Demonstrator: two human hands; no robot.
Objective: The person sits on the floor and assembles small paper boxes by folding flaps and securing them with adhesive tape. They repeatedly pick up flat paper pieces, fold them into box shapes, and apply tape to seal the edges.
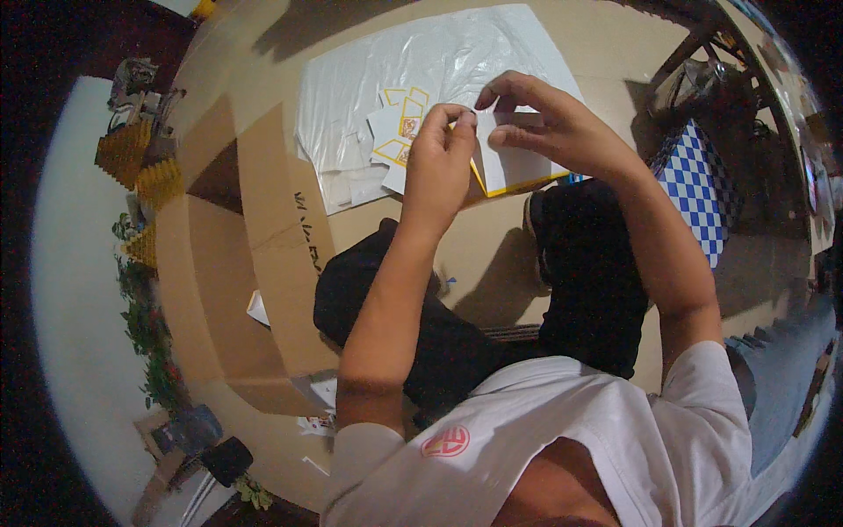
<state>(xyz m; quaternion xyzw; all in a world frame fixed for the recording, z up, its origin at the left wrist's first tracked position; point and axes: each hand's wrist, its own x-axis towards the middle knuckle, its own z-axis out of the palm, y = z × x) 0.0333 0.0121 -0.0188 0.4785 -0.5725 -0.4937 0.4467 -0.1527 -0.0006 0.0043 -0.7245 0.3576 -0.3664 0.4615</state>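
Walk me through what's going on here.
A seated person is working with both hands over a white, yellow-edged piece. The left hand has thumb and finger drawn together beside it; whether anything is pinched there is too small to tell. The right hand arches over the piece, thumb and fingers apart. Left of the hands, white cards with yellow outlines lie on a plastic-covered white slab, near an open cardboard box.

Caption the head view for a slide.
A person's left grip and right grip close together at a yellow-edged white card, loose cards on white plastic nearby, an open cardboard box to the left.
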